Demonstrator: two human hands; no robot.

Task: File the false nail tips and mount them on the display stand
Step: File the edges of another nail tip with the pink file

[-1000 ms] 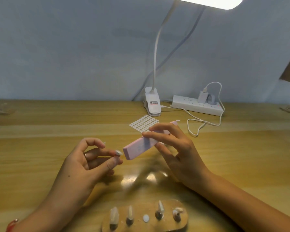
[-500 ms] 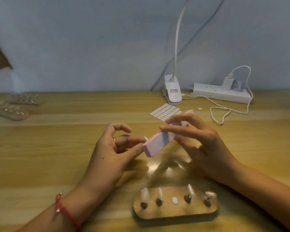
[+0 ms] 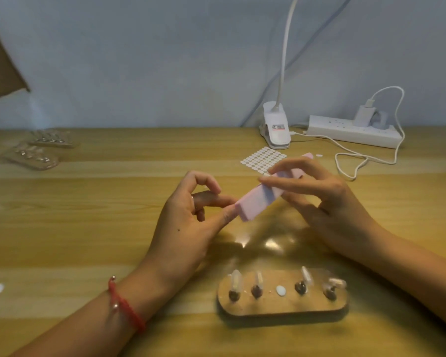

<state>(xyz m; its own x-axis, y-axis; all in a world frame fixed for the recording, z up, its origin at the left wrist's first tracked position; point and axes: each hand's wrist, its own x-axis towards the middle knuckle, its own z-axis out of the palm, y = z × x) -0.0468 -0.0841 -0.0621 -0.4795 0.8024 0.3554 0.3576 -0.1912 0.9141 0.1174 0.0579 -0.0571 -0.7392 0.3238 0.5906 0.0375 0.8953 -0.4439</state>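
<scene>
Hands, left (image 3: 188, 220) and right (image 3: 327, 202), meet at pink buffer block (image 3: 258, 202) above stand (image 3: 283, 300).

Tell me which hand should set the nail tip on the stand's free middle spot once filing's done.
Left. The left hand pinches at the pink file block's end, where the tip would be, though it's hidden. The right hand is occupied by the block. The display stand lies near both.

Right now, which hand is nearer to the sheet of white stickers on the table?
Right. The right hand, holding the pink file block, is just in front of the sticker sheet, its fingers almost overlapping it. The left hand sits further left and closer to the person.
</scene>
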